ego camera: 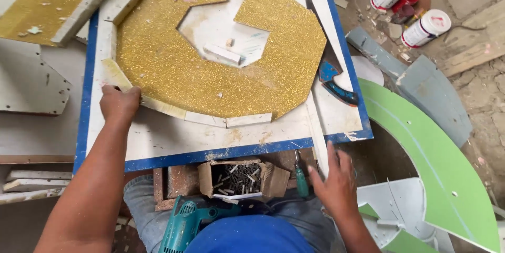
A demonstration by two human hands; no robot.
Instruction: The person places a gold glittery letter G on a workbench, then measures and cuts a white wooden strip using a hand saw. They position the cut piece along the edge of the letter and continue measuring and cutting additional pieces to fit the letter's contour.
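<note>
Nearest the camera, a teal power drill (185, 222) is seen lying across the lap, with an open cardboard box of dark screws (241, 178) and a green-handled screwdriver (300, 180) just beyond it at the near edge of the desk (158, 147).

The work in hand is a gold glitter panel (210, 68), cut as a broad letter shape with angled outer edges and an open centre. It lies flat on the white, blue-edged desk. Pale edge strips (205, 118) are set touching its lower outline.

The left hand (120, 103) is placed at the panel's lower left corner, its fingers curled over the end of one pale strip and pressing it against the panel edge. The right hand (334, 182) hovers beside the screwdriver with fingers loosely spread, holding nothing.

Handling, judged from appearance: the panel is probably a light, stiff foam or plastic sheet. It is likely to flex or snap at the narrow neck of the cut-out if lifted by one end. The glitter face looks rough rather than slippery and may shed if rubbed. The panel is best taken at two opposite outer edges, across the wide lower section, with the face left untouched. The strips appear thin and brittle and are best held along their length.

A handsaw with a blue and black handle (336, 82) lies on the right of the desk. Green curved boards (436, 169) and glue pots (426, 27) lie on the floor to the right.
</note>
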